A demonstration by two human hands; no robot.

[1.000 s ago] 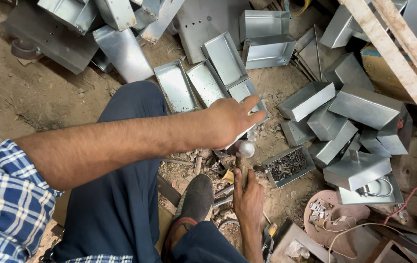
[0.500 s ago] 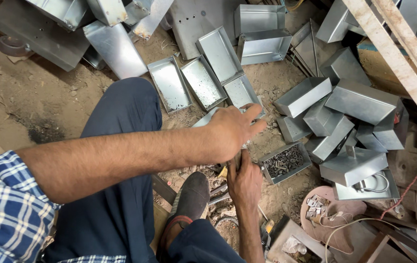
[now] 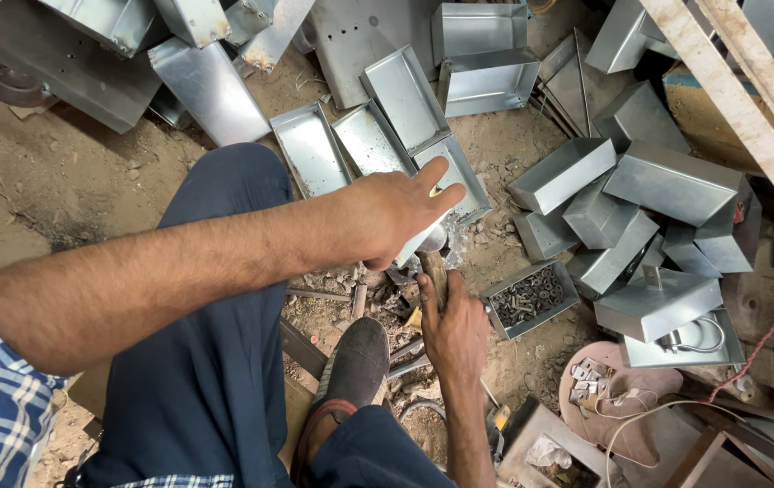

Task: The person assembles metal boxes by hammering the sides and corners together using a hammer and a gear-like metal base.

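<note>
Item: hammer (image 3: 432, 258), wooden handle, upright over dirt floor (image 3: 62, 199); our right hand (image 3: 455, 330) fingers clenched round handle. Our left hand (image 3: 396, 212) above hammer head, fingers extended, touching metal tray (image 3: 459, 185). Box of bolts (image 3: 530, 296) just beside right hand.

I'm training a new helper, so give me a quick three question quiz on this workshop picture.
1. True or false: the right hand grips a wooden handle.
2. Multiple choice: the small open box beside the right hand holds A) metal fasteners, B) sand, C) folded cloth.
3. Fill in: the left hand reaches over a row of shallow metal ____.

Key: 1 true; 2 A; 3 trays.
</note>
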